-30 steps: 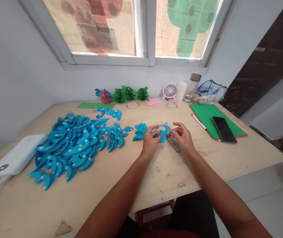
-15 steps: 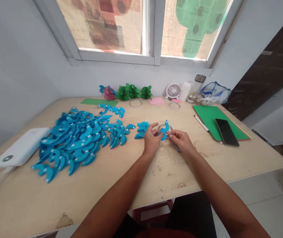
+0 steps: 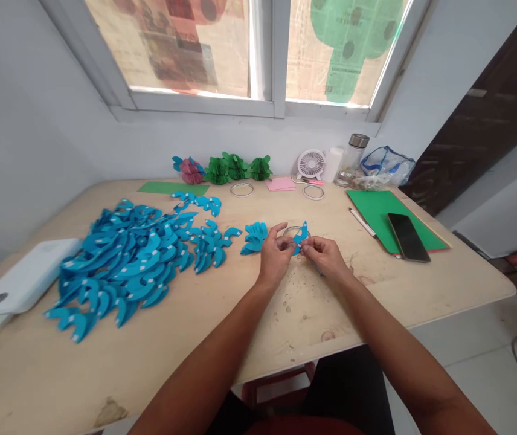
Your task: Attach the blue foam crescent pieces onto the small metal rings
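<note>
Between both hands is a curved blue paper piece [image 3: 301, 234] with small white squares on it. My left hand [image 3: 276, 252] pinches its left side, fingers closed. My right hand [image 3: 322, 251] has thumb and fingertips pressed together at its right edge. A ring of tape [image 3: 291, 230] lies on the table behind the piece, partly covered. Beside my left hand sits a small stack of folded blue paper pieces [image 3: 253, 237]. Farther left spreads a big pile of similar blue pieces [image 3: 136, 254]. Under my right hand a thin dark object shows, mostly hidden.
Two more tape rings [image 3: 241, 190] [image 3: 313, 192] lie toward the back. Along the wall stand green paper ornaments [image 3: 235, 167], a small fan [image 3: 311, 164] and a glass bottle [image 3: 353, 160]. A phone [image 3: 407, 237] rests on green sheets [image 3: 371, 211] at right; a white device [image 3: 32, 272] lies left.
The blue piece has turned slightly and its lower part sits more between my fingertips. Both hands stay close together. The whole view has shifted a little.
</note>
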Demonstrator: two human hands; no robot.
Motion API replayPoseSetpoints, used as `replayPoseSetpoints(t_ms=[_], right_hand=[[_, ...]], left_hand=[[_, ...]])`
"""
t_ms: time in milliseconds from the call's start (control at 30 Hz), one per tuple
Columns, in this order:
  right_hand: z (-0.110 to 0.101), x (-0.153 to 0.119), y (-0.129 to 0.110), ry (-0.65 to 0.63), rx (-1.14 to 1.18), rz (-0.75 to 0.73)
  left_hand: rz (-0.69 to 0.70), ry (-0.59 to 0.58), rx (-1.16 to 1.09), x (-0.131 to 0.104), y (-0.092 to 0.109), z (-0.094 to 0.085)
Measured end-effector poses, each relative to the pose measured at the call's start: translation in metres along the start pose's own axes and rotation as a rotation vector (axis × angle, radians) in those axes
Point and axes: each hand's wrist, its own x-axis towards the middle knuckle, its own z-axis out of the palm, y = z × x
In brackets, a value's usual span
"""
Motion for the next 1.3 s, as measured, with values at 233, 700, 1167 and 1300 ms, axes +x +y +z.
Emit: replayPoseSetpoints(t_ms=[233, 700, 1167, 1300], right_hand=[[0.000, 0.001, 0.005, 0.009, -0.021, -0.008], [0.000, 0.003, 0.016, 0.028, -0.108, 0.003], [0.001, 0.001, 0.014, 0.029, -0.170, -0.003], [0.003, 0.002, 0.013, 0.038, -0.081, 0.010]], left_hand=[[0.034, -0.017, 0.036, 0.001, -0.001, -0.001], [0.076, -0.041, 0.092, 0.002, -0.005, -0.001], [0.150, -0.045, 0.185, 0.001, -0.014, 0.001], [0.171, -0.016, 0.232, 0.000, -0.013, 0.001]])
